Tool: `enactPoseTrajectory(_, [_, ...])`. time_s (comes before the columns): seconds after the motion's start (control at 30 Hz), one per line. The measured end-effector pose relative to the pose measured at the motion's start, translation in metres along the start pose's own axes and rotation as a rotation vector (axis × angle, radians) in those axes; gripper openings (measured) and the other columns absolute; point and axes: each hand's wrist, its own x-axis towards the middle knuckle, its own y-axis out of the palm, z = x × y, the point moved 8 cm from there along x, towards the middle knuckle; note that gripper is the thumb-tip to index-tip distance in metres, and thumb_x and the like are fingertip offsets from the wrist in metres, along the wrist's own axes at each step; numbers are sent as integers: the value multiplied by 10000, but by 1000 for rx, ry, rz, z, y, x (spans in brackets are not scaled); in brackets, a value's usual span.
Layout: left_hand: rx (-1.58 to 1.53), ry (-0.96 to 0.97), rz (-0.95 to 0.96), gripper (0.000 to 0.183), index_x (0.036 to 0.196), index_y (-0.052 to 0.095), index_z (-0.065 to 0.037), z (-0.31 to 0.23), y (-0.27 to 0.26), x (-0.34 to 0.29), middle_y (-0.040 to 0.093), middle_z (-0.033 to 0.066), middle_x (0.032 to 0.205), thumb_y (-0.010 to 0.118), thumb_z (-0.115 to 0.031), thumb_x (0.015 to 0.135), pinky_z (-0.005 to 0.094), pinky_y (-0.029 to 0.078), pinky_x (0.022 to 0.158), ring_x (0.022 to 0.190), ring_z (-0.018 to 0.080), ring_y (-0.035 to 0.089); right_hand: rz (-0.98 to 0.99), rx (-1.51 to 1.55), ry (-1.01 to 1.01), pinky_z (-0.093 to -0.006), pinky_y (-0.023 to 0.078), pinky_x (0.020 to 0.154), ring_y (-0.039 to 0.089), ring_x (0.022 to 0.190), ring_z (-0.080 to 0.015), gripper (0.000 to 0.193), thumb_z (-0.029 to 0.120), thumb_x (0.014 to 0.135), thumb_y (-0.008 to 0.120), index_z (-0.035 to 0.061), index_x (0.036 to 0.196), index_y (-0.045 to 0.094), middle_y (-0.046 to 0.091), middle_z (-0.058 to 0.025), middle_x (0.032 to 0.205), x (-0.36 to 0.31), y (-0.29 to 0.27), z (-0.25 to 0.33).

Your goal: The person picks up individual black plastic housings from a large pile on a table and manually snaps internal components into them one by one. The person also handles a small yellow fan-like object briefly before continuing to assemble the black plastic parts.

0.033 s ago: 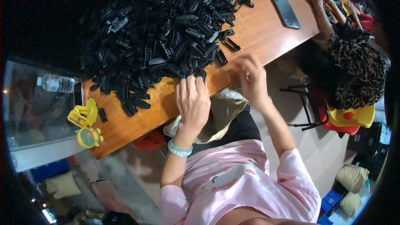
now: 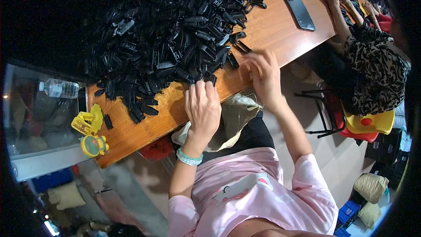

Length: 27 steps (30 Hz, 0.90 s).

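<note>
- Nearest, just below the middle of the view (our clock's centre, twelve at the top), we see a pale sack [image 2: 238, 116] across the lap, its mouth by the table edge; we can make out nothing inside it.
- At the centre, our left hand [image 2: 203, 107] has its fingers drawn together at the pile's near edge; the knuckles hide the tips, so we cannot tell whether they clamp a part.
- At two o'clock, our right hand [image 2: 264, 77] is slightly blurred, fingers bent and apart, nothing visible between them, near a few stray parts.
- From ten round to twelve o'clock, the black plastic buckle-like parts [image 2: 175, 39] lie heaped loose on the wooden table [image 2: 274, 22], without a tray.
- We judge the step in hand to be hand-picking at the heap's edge; the next grip would call for a fingertip pinch that frees one part from its neighbours.
- At nine to ten, a clear plastic bottle [image 2: 61, 88]; we cannot tell how full.
- At four o'clock, beyond the chair [image 2: 370, 123], bulging sacks [image 2: 371, 188] stand near a blue crate [image 2: 347, 213], contents hidden.
</note>
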Motion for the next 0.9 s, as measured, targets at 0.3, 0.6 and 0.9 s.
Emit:
enactPoseTrajectory(0.3, [-643, -346, -166, 182, 1014, 565, 38, 33, -10, -30, 621, 149, 898, 548, 41, 833, 270, 466, 504, 621, 180, 600, -90, -85, 49, -374, 408, 748, 530, 842, -277, 161, 22, 857, 510, 23, 1015, 540, 543, -144, 889, 1, 12, -28])
enactPoseTrajectory(0.6, [-1429, -603, 235, 250, 1085, 542, 91, 27, 1, -53, 614, 122, 848, 581, 26, 847, 219, 511, 534, 613, 123, 613, 591, 1023, 407, -245, 420, 740, 496, 875, -93, 331, 144, 916, 543, 13, 1217, 497, 556, -23, 966, -61, 32, 49])
enactPoseTrajectory(0.9, [-960, -259, 140, 226, 957, 595, 112, 20, -37, -37, 577, 149, 763, 653, -44, 804, 297, 438, 524, 590, 215, 562, 547, 536, -82, -390, 458, 849, 548, 1001, -420, 401, -61, 798, 555, -82, 1190, 479, 552, -263, 1076, -52, 17, 79])
